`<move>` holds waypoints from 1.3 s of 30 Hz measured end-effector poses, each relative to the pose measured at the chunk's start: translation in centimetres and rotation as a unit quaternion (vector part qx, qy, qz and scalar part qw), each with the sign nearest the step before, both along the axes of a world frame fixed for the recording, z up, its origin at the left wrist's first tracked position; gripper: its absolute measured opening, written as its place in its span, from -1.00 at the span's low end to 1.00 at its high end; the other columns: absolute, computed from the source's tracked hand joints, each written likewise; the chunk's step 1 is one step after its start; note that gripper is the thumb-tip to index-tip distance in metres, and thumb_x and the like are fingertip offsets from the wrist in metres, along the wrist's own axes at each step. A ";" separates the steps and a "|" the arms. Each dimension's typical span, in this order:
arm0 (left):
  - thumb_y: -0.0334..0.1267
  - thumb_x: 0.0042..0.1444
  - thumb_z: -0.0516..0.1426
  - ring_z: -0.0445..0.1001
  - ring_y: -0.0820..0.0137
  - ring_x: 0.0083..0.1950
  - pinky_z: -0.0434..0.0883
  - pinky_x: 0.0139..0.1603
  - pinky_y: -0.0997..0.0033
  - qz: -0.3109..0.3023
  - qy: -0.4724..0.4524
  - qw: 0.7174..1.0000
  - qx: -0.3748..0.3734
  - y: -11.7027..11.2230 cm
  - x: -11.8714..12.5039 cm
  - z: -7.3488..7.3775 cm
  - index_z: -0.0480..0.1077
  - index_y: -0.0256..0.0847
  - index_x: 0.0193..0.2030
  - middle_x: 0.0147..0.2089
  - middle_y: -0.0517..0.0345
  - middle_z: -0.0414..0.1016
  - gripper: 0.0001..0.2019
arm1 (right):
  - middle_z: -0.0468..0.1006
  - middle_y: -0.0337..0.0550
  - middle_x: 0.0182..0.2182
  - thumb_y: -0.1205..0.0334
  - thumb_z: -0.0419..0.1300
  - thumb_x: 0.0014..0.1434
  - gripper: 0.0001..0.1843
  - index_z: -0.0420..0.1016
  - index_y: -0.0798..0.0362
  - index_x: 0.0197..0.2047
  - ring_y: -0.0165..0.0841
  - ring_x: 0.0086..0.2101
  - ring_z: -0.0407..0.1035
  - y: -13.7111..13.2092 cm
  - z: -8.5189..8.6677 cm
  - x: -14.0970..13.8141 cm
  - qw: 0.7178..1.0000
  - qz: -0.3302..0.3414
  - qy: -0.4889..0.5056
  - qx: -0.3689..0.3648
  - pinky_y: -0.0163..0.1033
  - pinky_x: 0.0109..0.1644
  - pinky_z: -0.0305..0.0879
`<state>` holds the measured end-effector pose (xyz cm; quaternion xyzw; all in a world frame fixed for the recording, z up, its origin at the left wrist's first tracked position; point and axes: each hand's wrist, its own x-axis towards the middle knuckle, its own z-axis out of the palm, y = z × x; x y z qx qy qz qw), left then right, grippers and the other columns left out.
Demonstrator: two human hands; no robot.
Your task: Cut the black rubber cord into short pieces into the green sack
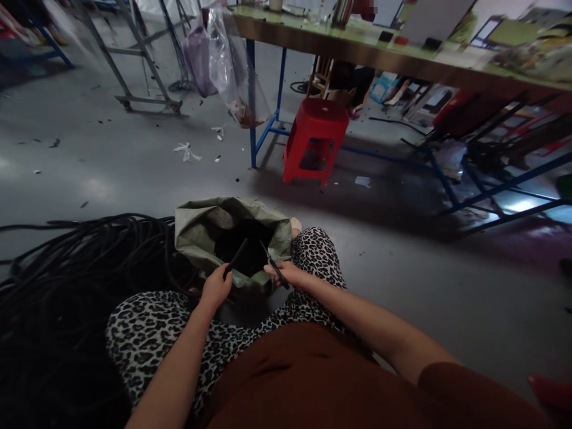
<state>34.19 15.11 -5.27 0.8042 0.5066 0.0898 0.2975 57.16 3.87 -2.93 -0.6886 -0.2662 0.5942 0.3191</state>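
Brown shirt nearest; black strip slants forward-right over sack.

a red stool stands by a blue-legged table on grey floor dotted with scraps.

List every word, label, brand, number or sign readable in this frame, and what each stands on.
No text is legible in this view.
Blue package seen below the tabletop: any print is too blurred to read.
Tool in right hand: too small to tell.
Sack, red stool: no lettering shows.
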 end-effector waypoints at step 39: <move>-0.10 0.21 -0.01 0.48 0.31 0.05 0.40 0.09 0.37 -0.066 0.059 0.996 -0.008 -0.3 0.8 -1.0 0.41 -0.15 0.10 0.05 0.06 0.52 -0.60 | 0.33 -0.22 -0.69 -0.17 0.20 0.13 -0.47 0.31 0.13 -0.58 -0.48 -0.66 0.23 0.7 -2.1 -1.5 0.997 0.034 0.005 -0.071 -0.40 -0.58 0.23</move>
